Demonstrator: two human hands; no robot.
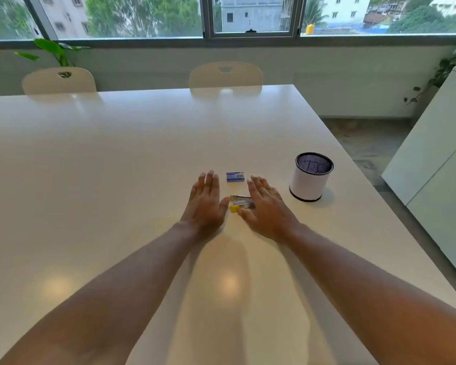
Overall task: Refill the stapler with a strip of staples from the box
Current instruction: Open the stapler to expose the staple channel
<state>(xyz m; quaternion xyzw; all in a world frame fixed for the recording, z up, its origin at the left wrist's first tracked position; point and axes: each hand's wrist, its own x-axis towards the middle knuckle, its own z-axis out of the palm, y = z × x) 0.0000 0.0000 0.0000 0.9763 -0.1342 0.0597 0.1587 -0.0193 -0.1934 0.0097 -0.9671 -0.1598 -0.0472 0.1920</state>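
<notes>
Flat, both hands' grips spread apart, left hand [205, 200] and right hand [265, 206] flank the yellow-and-metal stapler [238, 202].

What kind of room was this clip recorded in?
Most likely an office meeting room. A large white table has matching chairs tucked in at its far side, a wide window looks out on buildings, and a stapler, staple box and mesh pen holder sit on the table.
</notes>
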